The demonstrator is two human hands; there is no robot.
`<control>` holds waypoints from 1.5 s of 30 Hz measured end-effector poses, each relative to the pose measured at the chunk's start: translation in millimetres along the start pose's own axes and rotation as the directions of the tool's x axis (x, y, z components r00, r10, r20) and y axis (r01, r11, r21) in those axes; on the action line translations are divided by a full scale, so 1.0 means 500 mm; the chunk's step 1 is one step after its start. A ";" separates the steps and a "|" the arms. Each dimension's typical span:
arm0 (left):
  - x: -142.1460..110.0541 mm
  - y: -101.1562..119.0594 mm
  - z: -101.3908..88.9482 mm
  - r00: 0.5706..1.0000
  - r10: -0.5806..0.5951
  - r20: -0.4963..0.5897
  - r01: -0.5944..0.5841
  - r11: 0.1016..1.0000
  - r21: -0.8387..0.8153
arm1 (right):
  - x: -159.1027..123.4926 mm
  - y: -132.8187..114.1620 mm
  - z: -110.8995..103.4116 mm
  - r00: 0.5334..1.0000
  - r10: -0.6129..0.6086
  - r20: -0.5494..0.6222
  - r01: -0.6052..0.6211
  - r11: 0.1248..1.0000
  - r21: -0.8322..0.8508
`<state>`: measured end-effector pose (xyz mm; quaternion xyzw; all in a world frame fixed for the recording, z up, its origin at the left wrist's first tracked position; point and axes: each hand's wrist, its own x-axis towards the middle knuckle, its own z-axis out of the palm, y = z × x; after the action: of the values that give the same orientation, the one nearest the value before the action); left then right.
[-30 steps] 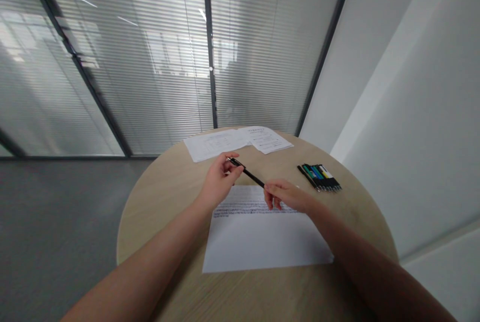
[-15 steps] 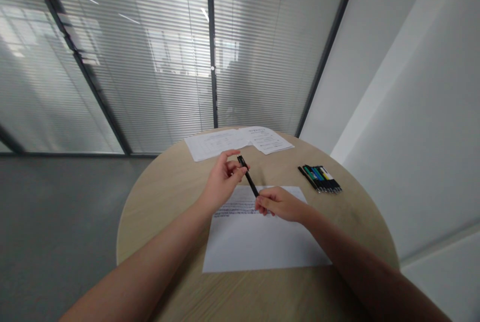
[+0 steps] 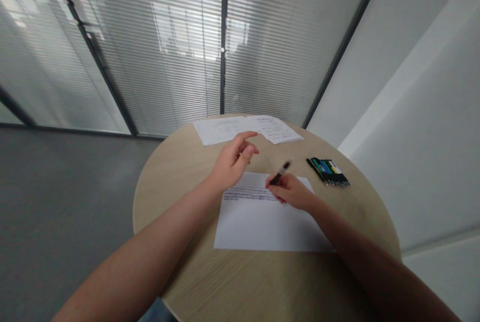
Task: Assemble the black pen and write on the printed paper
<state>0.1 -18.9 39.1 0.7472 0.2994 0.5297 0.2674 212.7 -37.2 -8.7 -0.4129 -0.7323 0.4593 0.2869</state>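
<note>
My right hand point(image 3: 291, 192) grips a black pen point(image 3: 280, 173), its upper end pointing up and to the right, blurred by motion. The hand rests on a white sheet of paper point(image 3: 262, 222) that carries a few lines of writing along its top edge. My left hand point(image 3: 234, 162) hovers just left of the sheet's top edge, fingers apart and empty. Both are above a round light wooden table point(image 3: 176, 182).
A row of several pens point(image 3: 329, 172) with coloured bodies lies at the right of the table. Two printed sheets point(image 3: 232, 129) lie at the far edge. Glass walls with blinds stand behind; a white wall is at the right.
My left hand let go of the pen's upper end and opened. My right hand swung the pen over to point up and right, and settled on the sheet.
</note>
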 end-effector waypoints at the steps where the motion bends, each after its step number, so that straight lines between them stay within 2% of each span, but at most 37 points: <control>1: 0.004 -0.005 -0.006 0.999 -0.009 -0.034 0.010 0.999 0.035 | -0.001 0.003 -0.001 1.000 -0.026 0.006 0.026 1.000 0.005; 4: 0.016 -0.037 -0.020 0.994 -0.077 -0.083 0.096 0.961 0.261 | -0.009 0.003 -0.009 0.991 -0.108 0.081 0.108 0.994 0.008; 6: 0.022 -0.068 -0.025 0.986 -0.167 -0.009 0.152 0.876 0.457 | -0.017 -0.008 -0.014 0.988 -0.131 0.076 0.132 0.991 -0.006; 8: 0.025 -0.098 -0.026 0.959 -0.271 0.079 0.178 0.797 0.578 | -0.022 -0.025 -0.015 0.988 -0.152 -0.017 0.152 0.988 -0.028; 10: 0.023 -0.121 -0.023 0.932 -0.344 0.116 0.195 0.743 0.641 | -0.025 -0.045 -0.014 0.971 -0.192 -0.144 0.193 0.981 -0.011; 14: 0.017 -0.138 -0.019 0.913 -0.387 0.131 0.207 0.716 0.667 | -0.023 -0.087 -0.012 0.913 -0.184 -0.363 0.249 0.958 0.140; 16: 0.015 -0.137 -0.019 0.907 -0.395 0.145 0.201 0.709 0.675 | -0.022 -0.110 -0.016 0.905 -0.141 -0.401 0.249 0.940 0.232; 20: 0.011 -0.138 -0.018 0.877 -0.427 0.221 0.156 0.689 0.708 | -0.030 -0.156 -0.030 0.952 -0.068 -0.297 0.174 0.922 0.346; 24: 0.006 -0.137 -0.014 0.812 -0.477 0.338 0.121 0.703 0.701 | -0.042 -0.189 -0.033 0.968 -0.038 -0.248 0.126 0.928 0.351; 28: 0.005 -0.135 -0.008 0.759 -0.506 0.410 0.082 0.700 0.710 | -0.057 -0.208 -0.009 0.971 -0.119 -0.207 0.178 0.938 0.297; 31: 0.005 -0.134 -0.007 0.751 -0.499 0.433 0.051 0.698 0.715 | -0.062 -0.217 0.020 0.963 -0.178 -0.201 0.221 0.952 0.214; 33: 0.004 -0.132 -0.006 0.751 -0.493 0.440 0.036 0.695 0.718 | -0.053 -0.217 0.034 0.973 -0.152 -0.176 0.188 0.958 0.216; 36: 0.005 -0.127 -0.006 0.743 -0.499 0.446 0.031 0.691 0.722 | -0.024 -0.197 0.040 0.999 -0.012 0.039 0.002 0.972 0.236; 39: 0.006 -0.121 -0.006 0.734 -0.512 0.447 0.037 0.686 0.727 | 0.006 -0.150 0.035 0.968 0.069 0.242 -0.139 0.948 0.287; 40: 0.006 -0.120 -0.006 0.731 -0.518 0.445 0.039 0.683 0.730 | 0.012 -0.132 0.035 0.956 0.055 0.289 -0.145 0.943 0.301; 42: 0.006 -0.118 -0.005 0.726 -0.525 0.445 0.042 0.679 0.733 | 0.019 -0.096 0.038 0.947 -0.020 0.320 -0.075 0.957 0.281; 45: 0.004 -0.120 -0.006 0.735 -0.514 0.442 0.039 0.683 0.729 | 0.022 -0.053 0.054 0.961 -0.096 0.261 0.044 0.979 0.199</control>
<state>-12.2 23.6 -1.8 0.8624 0.4828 0.0581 0.1406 176.4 -45.9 4.8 -0.2909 -0.7310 0.5689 0.2394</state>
